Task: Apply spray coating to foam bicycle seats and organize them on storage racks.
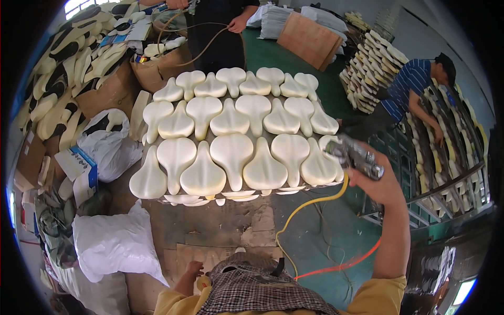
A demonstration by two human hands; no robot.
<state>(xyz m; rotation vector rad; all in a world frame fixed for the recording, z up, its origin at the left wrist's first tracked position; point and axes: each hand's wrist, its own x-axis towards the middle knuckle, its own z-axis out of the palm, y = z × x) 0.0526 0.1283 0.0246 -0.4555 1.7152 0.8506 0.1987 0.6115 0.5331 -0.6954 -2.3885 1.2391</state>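
Observation:
My right hand is wrapped round a metal spray gun, raised at the right edge of the table of saddles. A yellow air hose hangs from the gun and curves down toward the floor. Cream foam bicycle saddles lie in three rows on the raised surface ahead of me, their narrow noses pointing alternately toward and away from me. The gun's front end overlaps the saddle at the near right corner. My left hand hangs low beside my checked apron, loosely open, holding nothing that I can see.
Piled saddle pieces and cardboard boxes crowd the left side, with white sacks nearer me. Across the table another person holds a hose. At right, a person in a striped shirt bends over a loaded rack. An orange hose crosses the floor.

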